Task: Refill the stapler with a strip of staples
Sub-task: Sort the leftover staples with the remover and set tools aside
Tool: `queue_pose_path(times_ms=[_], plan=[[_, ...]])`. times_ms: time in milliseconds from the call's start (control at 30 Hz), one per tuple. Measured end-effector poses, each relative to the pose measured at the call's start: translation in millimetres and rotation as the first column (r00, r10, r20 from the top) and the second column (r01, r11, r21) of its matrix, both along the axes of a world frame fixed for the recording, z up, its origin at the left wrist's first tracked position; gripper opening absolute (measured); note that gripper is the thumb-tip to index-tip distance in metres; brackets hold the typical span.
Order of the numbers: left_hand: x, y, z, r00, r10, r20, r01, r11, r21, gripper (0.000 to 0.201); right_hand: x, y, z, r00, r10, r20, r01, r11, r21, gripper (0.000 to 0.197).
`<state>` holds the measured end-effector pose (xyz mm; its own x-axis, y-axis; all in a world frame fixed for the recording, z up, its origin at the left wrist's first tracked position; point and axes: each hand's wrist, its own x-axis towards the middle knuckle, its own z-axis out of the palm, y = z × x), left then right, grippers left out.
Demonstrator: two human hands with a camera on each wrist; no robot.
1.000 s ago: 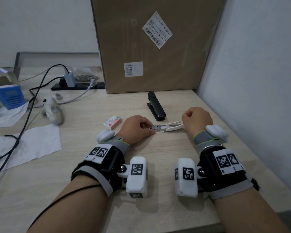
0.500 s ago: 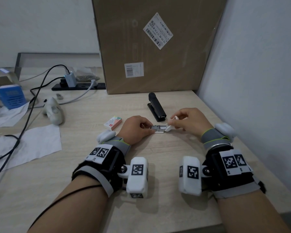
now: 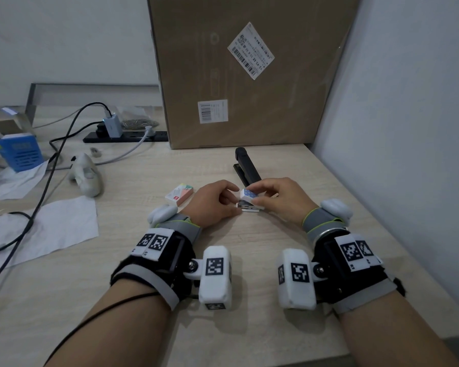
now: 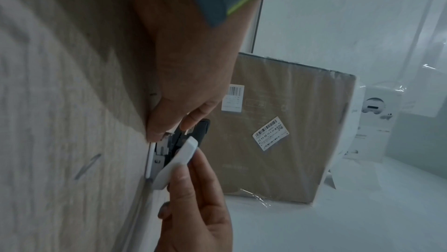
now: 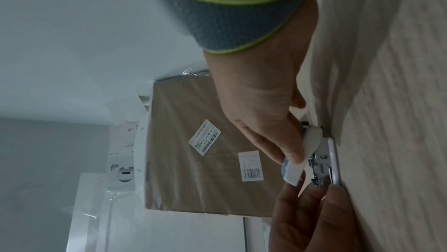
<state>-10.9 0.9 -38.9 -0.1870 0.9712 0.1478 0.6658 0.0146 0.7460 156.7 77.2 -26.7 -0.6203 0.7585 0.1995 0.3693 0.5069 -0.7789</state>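
A small white stapler [image 3: 247, 207] lies on the desk between my hands, its metal magazine [image 5: 321, 164] exposed. My left hand [image 3: 233, 202] pinches its left end against the desk. My right hand [image 3: 255, 195] pinches the white lid [image 3: 249, 195], which has a blue dotted top. The lid [image 4: 178, 161] stands tilted a little above the magazine, hinged at the right end. I cannot tell whether staples are in the magazine. A small pink, green and white staple box [image 3: 179, 194] sits just left of my left hand.
A black stapler [image 3: 245, 165] lies right behind my hands. A large cardboard box [image 3: 244, 75] stands at the back, and a wall [image 3: 408, 128] is close on the right. Cables [image 3: 51, 165], white paper [image 3: 45, 229] and a blue box [image 3: 19, 152] are on the left.
The white lid lay flat open to the right; my right hand has swung it up and over to the left, above the magazine. My left hand stayed in place.
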Motion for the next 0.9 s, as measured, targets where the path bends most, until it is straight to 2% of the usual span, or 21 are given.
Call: queue_pose_path(times_ms=[167,367,467,633,800,900], plan=[[-2,1,-2,1.0,-0.016,0.026,0.016,1.0,-0.013,0.045,0,-2,-1,0.998,0.012,0.069,-0.016,0.998,0.065,0.026],[-2,3,-4,0.999,-0.007,0.041,0.008,1.0,-0.018,0.043,-2,2,-6,0.997,-0.009,0.081,0.002,0.997,0.083,0.028],[-3,4,-4,0.998,0.018,0.056,-0.018,1.0,-0.002,0.044,-3,1,-7,0.999,-0.033,0.005,0.033,0.999,0.034,0.025],[-2,7,-4,0.982,0.045,0.181,-0.048,0.999,0.011,0.042,-5,4,-10,0.984,-0.115,-0.137,0.114,0.993,-0.011,0.021],[-4,7,-6,0.997,0.038,0.064,-0.038,0.999,0.004,0.041,-5,4,-11,0.985,-0.132,-0.109,0.133,0.991,0.001,0.021],[-4,7,-6,0.997,0.025,0.067,-0.025,1.0,0.011,0.039,-4,2,-11,0.992,-0.117,-0.045,0.119,0.992,0.031,0.021]])
